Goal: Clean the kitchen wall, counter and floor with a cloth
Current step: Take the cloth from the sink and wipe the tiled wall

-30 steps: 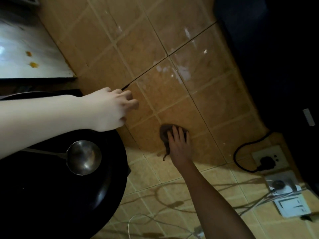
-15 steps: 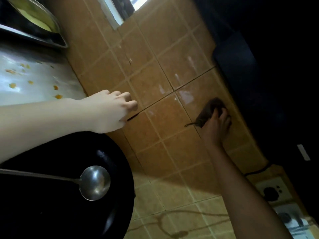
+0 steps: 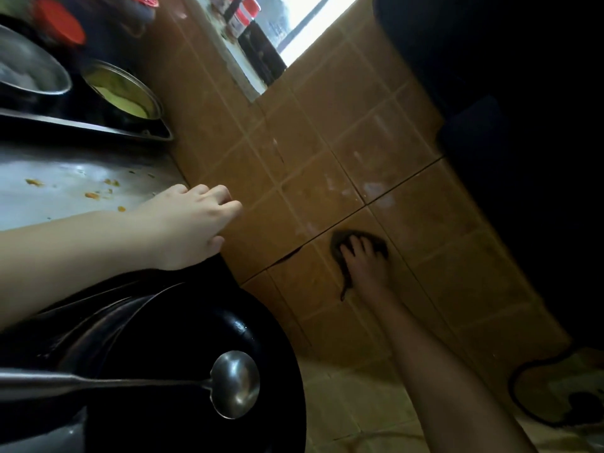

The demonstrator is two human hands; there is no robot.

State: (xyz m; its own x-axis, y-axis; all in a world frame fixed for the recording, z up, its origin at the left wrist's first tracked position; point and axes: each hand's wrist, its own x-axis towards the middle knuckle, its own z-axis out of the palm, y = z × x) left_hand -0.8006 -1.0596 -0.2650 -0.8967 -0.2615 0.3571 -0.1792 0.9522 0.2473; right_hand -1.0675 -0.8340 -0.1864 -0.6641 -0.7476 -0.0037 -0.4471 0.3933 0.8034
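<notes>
My right hand [image 3: 364, 261] presses a dark brown cloth [image 3: 340, 245] flat against the tan tiled wall [image 3: 408, 197], its fingers spread over the cloth and a thin tail of cloth hanging below. Pale smears show on the tiles above the cloth. My left hand [image 3: 192, 223] rests with curled fingers at the back edge of the steel counter [image 3: 65, 178], where counter meets wall, and holds nothing. Orange food scraps lie scattered on the counter.
A black wok [image 3: 183, 338] with a steel ladle [image 3: 233, 384] in it sits below my left arm. Metal bowls [image 3: 124, 93] stand at the counter's far end. A window ledge holds jars [image 3: 245, 18]. A wall socket with a black cable [image 3: 555, 397] is at lower right.
My right hand has slid the cloth down and left across the wall from near the dark hood. The view has swung up toward the window; my left hand has stayed put.
</notes>
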